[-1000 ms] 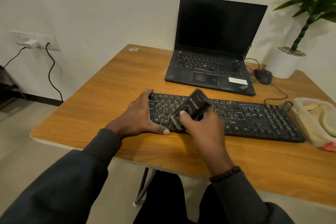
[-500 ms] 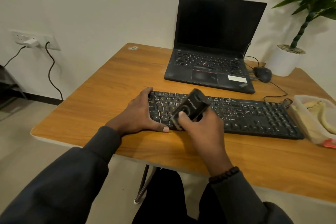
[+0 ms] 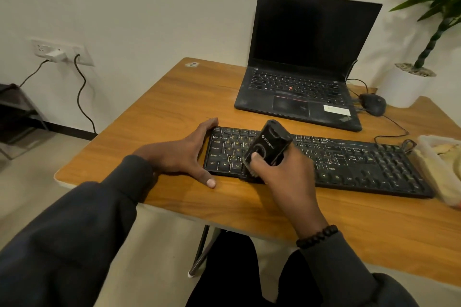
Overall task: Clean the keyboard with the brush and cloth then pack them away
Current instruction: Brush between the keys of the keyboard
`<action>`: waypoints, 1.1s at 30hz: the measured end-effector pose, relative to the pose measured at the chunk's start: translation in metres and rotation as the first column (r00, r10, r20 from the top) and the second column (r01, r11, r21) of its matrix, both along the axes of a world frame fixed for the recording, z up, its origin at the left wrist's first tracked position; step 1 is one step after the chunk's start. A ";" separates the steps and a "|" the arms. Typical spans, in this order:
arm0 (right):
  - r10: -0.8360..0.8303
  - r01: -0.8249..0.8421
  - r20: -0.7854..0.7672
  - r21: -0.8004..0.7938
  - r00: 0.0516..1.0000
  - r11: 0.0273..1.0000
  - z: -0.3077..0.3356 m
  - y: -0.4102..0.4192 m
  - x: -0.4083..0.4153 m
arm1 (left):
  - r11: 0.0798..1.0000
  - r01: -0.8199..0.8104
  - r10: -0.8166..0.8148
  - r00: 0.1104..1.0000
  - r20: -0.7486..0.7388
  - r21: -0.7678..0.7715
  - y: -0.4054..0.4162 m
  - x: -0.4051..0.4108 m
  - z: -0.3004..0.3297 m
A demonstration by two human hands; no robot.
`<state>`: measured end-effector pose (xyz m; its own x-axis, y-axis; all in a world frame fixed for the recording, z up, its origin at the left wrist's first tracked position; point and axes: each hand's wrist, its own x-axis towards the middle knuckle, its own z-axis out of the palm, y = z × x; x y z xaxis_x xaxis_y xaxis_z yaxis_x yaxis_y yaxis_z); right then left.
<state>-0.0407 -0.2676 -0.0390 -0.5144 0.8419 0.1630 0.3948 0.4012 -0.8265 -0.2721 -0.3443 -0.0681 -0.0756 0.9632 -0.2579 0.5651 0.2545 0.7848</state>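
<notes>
A black keyboard [image 3: 349, 159] lies across the wooden table [image 3: 174, 112]. My right hand [image 3: 282, 174] grips a black block-shaped brush [image 3: 268, 143], tilted, with its bristles down on the keys near the keyboard's left front edge. My left hand [image 3: 184, 154] lies flat against the keyboard's left end, fingers straight along the far corner and thumb on the table by the near corner. A yellowish cloth [image 3: 449, 151] sits in a clear plastic box [image 3: 429, 157] at the right edge.
An open black laptop [image 3: 299, 92] stands behind the keyboard. A black mouse [image 3: 373, 103] with its cable lies to its right, beside a potted plant [image 3: 409, 82]. A wall socket [image 3: 57, 53] with cables is at the left.
The brush and my right hand have stayed on nearly the same keys, shifting only slightly. My left hand has kept its place at the keyboard's end. The view has shifted a little.
</notes>
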 end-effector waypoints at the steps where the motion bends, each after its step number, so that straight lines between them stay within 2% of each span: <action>1: -0.002 0.002 0.002 0.014 1.000 1.000 -0.001 0.000 0.000 | 1.000 0.010 -0.010 1.000 -0.007 -0.005 0.000 -0.004 0.001; 4: 0.042 -0.044 0.025 0.067 0.999 0.997 -0.006 -0.006 -0.008 | 1.000 0.000 0.001 1.000 -0.025 0.014 0.002 -0.004 0.000; 7: 0.152 -0.153 0.051 0.019 0.987 0.988 -0.005 -0.014 -0.015 | 0.999 -0.013 0.014 1.000 -0.012 0.040 0.001 -0.005 -0.006; 9: 0.130 -0.130 -0.005 -0.014 0.991 0.991 0.000 -0.008 -0.014 | 0.998 -0.021 0.021 1.000 -0.010 0.054 0.000 -0.004 -0.007; 12: 0.117 -0.117 0.001 0.056 0.993 0.992 0.002 0.003 -0.009 | 0.998 -0.045 0.047 0.998 -0.034 0.049 0.001 -0.002 -0.006; 15: 0.237 -0.242 0.078 0.074 0.968 0.967 0.002 0.003 -0.008 | 0.998 -0.040 0.042 0.998 -0.040 0.055 0.002 -0.001 -0.004; 19: 0.368 -0.371 0.128 -0.003 0.921 0.929 0.010 0.004 -0.002 | 0.992 -0.069 0.079 0.993 -0.085 0.108 -0.001 0.001 -0.009; 23: 0.251 -0.256 0.084 0.060 0.964 0.965 0.006 0.010 -0.002 | 0.988 -0.083 0.100 0.987 -0.124 0.128 0.000 0.001 -0.012; 27: 0.321 -0.327 0.112 0.038 0.940 0.944 0.001 -0.002 -0.013 | 0.989 -0.081 0.098 0.986 -0.137 0.122 0.000 0.000 -0.013; 30: 0.258 -0.260 0.039 0.037 0.965 0.965 0.004 0.008 -0.008 | 0.987 -0.085 0.103 0.986 -0.131 0.133 0.000 0.001 -0.014; 33: 0.251 -0.266 0.121 0.131 0.960 0.955 0.003 0.011 -0.005 | 0.987 -0.085 0.103 0.987 -0.126 0.137 0.001 0.000 -0.015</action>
